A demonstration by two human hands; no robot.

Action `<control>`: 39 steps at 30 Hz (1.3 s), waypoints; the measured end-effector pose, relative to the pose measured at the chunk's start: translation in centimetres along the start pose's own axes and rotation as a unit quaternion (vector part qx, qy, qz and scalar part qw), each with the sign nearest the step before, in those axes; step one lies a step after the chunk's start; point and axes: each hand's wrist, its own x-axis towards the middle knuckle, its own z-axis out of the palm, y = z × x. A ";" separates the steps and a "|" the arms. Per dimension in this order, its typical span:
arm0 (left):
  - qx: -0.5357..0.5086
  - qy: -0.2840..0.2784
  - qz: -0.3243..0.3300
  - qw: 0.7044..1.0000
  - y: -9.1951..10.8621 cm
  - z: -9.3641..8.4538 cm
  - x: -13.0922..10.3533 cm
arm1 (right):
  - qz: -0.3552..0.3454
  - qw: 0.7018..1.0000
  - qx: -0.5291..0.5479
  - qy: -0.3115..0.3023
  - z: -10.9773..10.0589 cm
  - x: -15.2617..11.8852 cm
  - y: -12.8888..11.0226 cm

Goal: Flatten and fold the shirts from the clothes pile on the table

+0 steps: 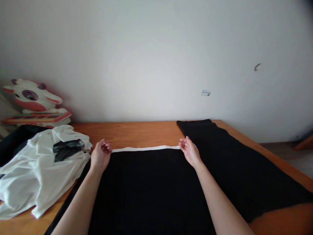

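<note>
The black cloth (149, 192) lies at the near middle of the table (127, 130), its white band (146, 148) forming the far edge. The left hand (100, 156) is at the left end of the band; the right hand (190, 152) is at the right end. The fingers of both hands are partly curled inward. Whether the fingertips pinch the fabric firmly cannot be told from this angle.

Hand spacing: one hand at each end of the band. This placement probably keeps the edge nearly straight and limits sagging along its middle. The forearms run along the two sides of the cloth, which leaves its dark surface in view between them. The near end extends out of sight.

Surrounding items: a second black cloth (237, 169) is spread at the right, reaching the far part of the table. Its flat lay likely limits creasing. At the left, a white cloth (46, 169) with a dark patch (69, 147) is loosely heaped, apparently set aside from the working area. Dark fabric (22, 137) shows behind it. A cow toy (36, 98) with a keyboard (41, 117) stands at the far left, close to the wall (146, 65), beyond the heaped cloth.
</note>
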 end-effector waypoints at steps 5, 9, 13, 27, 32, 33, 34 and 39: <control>-0.001 -0.004 -0.002 1.000 0.0 0.0 -0.1 | -0.001 1.000 0.005 -0.001 0.0 0.0 0.0; 0.001 -0.002 -0.001 1.000 0.1 0.1 -0.2 | -0.002 1.000 0.004 -0.004 0.1 -0.1 0.0; 0.001 -0.004 -0.002 1.000 0.2 0.1 -0.2 | -0.006 1.000 -0.003 -0.008 0.0 -0.1 0.0; 0.001 0.010 -0.010 1.000 0.4 0.3 -0.4 | -0.003 1.000 0.016 -0.011 0.1 -0.1 0.1; 0.009 0.006 -0.011 1.000 0.3 0.2 -0.3 | -0.003 1.000 0.024 -0.009 0.2 -0.2 -0.1; 0.014 0.006 -0.010 1.000 0.3 0.2 -0.3 | -0.004 1.000 0.023 -0.009 0.2 -0.2 -0.1; 0.020 0.007 -0.007 1.000 0.3 0.2 -0.3 | -0.004 1.000 0.022 -0.009 0.2 -0.2 -0.1; 0.087 0.000 0.029 0.996 -0.1 0.1 -0.1 | -0.007 1.000 0.013 -0.017 0.4 -0.4 -0.3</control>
